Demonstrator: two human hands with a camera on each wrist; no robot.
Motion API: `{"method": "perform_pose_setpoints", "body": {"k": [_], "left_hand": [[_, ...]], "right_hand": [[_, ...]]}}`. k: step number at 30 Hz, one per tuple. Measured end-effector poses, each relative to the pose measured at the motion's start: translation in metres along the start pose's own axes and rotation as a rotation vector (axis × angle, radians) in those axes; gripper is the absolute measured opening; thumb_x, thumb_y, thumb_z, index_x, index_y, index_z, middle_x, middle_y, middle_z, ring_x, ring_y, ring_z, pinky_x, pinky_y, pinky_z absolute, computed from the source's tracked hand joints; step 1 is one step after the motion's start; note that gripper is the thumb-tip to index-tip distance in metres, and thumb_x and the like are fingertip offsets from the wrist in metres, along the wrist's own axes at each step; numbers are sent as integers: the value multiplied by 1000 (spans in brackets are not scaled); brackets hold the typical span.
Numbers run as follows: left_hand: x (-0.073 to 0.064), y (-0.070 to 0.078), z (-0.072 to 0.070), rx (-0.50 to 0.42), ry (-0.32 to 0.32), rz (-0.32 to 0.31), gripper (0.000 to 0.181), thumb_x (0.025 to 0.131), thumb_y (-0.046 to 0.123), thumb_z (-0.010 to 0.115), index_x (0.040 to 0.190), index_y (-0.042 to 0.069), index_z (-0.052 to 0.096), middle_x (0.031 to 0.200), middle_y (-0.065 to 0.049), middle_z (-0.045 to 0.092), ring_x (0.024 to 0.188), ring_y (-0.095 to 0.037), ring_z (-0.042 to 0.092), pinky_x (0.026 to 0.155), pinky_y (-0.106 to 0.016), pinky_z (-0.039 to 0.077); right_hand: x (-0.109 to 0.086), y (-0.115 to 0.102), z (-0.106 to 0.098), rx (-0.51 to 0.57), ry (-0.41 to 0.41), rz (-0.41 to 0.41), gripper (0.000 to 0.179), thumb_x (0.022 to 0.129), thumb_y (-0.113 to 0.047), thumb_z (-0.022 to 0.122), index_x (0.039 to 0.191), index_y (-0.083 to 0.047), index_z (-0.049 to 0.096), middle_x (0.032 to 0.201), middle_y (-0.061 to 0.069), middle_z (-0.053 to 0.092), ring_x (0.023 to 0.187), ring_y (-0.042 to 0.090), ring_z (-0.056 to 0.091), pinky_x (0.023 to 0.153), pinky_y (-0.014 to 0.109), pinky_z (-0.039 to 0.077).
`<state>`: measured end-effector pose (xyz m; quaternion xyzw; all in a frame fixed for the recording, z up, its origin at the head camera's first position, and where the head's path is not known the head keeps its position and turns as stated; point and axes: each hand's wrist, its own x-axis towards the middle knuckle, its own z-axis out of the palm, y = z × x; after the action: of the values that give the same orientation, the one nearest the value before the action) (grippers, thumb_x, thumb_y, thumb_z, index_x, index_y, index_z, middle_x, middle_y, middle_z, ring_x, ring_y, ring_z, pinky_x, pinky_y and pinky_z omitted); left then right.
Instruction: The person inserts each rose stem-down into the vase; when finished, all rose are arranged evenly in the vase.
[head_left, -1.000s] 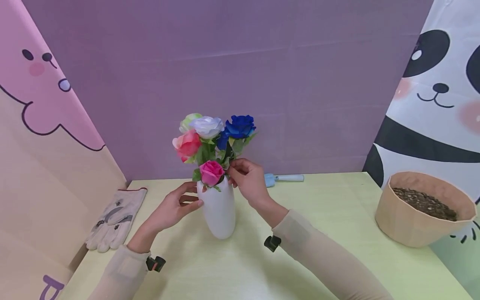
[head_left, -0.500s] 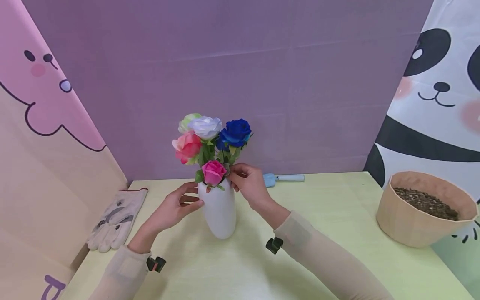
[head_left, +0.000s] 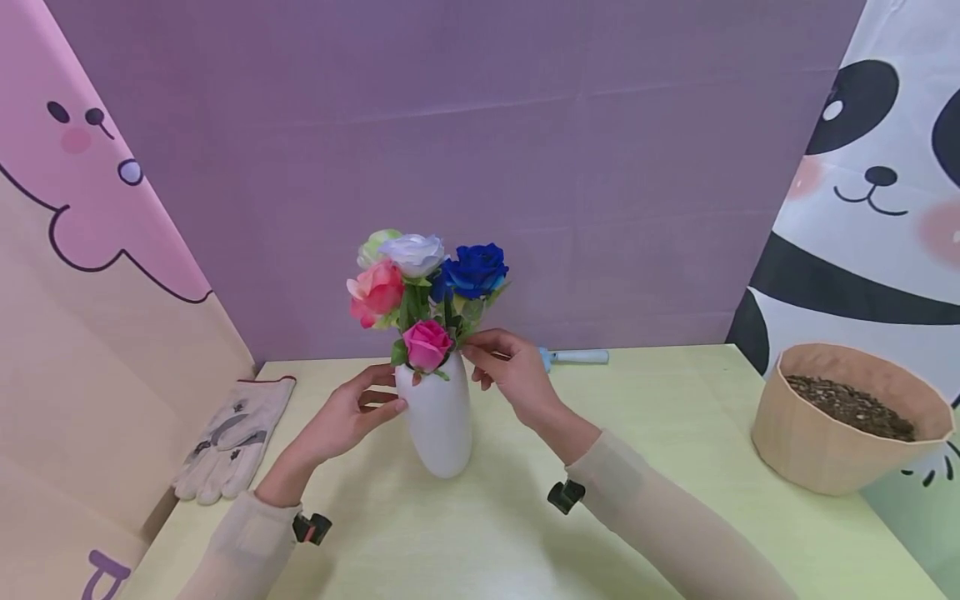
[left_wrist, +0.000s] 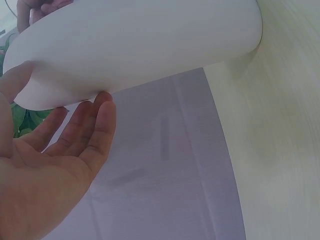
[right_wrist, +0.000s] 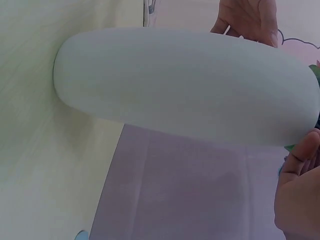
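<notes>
A white vase (head_left: 437, 421) stands upright on the table, filled with artificial roses. My left hand (head_left: 347, 414) holds the vase's upper left side between thumb and fingers; the left wrist view shows the curved fingers (left_wrist: 102, 122) against the white wall. At the right of the mouth, my right hand (head_left: 517, 375) pinches the greenery below the blue rose (head_left: 476, 270); the exact grip is partly hidden. A pink rose (head_left: 427, 345) sits low in front. Behind it rise a coral rose (head_left: 377, 292), a white rose (head_left: 414, 254) and a pale green bloom (head_left: 375, 248).
Grey-white work gloves (head_left: 236, 437) lie at the table's left edge. A small blue trowel (head_left: 577, 357) rests at the back, partly behind my right hand. To the right stands a tan pot (head_left: 817, 446) with dark soil. A purple backdrop (head_left: 562, 167) closes off the rear.
My right hand has shifted slightly right at the vase mouth. The blue rose dipped and leaned left, then moved back a little to the right. My left hand and the vase have stayed in place.
</notes>
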<state>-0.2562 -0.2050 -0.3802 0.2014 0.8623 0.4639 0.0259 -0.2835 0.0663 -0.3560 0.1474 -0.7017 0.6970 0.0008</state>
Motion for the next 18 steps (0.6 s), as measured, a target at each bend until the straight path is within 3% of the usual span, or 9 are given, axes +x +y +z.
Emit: {"method": "perform_pose_setpoints", "body": {"k": [5,13,18], "left_hand": [[0,-4,-5,54,35,39,49,98,32,64,143,16,50,139,-12,57,122,-35,63,95,-42,58],[-5,-10,-13,167,106,42,37,100,34,61,130,12,64,130,-10,66,114,-29,68,93,-44,59],[-7,-12,-20,261,163,64,32,100,28,62,128,11,66,123,-7,69,111,-25,69,93,-42,59]], "right_hand": [[-3,0,-16,-34,-4,26,30,97,-19,66,121,-1,65,95,0,68,74,15,66,66,26,58],[-6,7,-48,-95,16,38,29,98,-27,66,119,-8,67,98,0,70,81,14,70,72,30,60],[-11,8,-68,-241,30,-10,29,98,-32,65,119,-12,68,111,8,70,86,13,70,79,40,61]]}}
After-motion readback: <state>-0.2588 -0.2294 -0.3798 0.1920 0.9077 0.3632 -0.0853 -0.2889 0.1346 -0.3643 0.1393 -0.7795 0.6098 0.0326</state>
